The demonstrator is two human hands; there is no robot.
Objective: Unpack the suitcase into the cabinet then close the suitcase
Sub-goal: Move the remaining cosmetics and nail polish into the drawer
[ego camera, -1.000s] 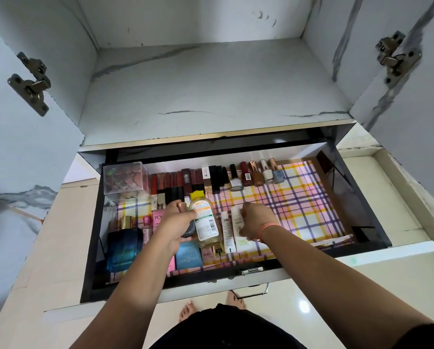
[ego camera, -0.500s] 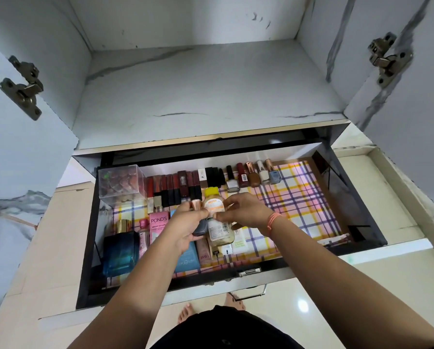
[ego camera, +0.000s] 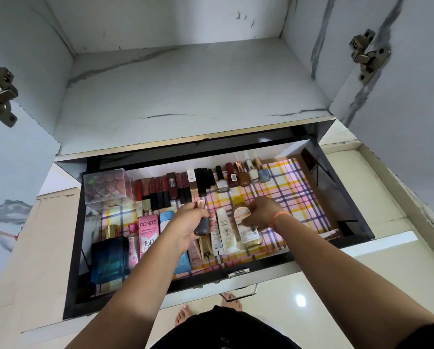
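Marble-look cabinet [ego camera: 185, 96], doors open; drawer [ego camera: 339, 197] pulled out, plaid liner [ego camera: 294, 195]. Clear box [ego camera: 107, 187] back left, blue perfume bottle [ego camera: 109, 258] front left. Left hand [ego camera: 185, 230] grips small dark bottle [ego camera: 202, 226], rose-gold cap up. Right hand [ego camera: 261, 214], fingers curled, pinches pale yellow bottle [ego camera: 246, 231] lying flat on liner.

Open drawer, plaid-lined, stocked with cosmetics.
The drawer [ego camera: 337, 195] liner [ego camera: 299, 195] carries a clear box [ego camera: 107, 185] at 10 o'clock, lipsticks [ego camera: 160, 190] and nail polish bottles [ego camera: 241, 175] along 12, a blue perfume bottle [ego camera: 109, 258] at 8, and flat-lying tubes [ego camera: 226, 230] at 6.
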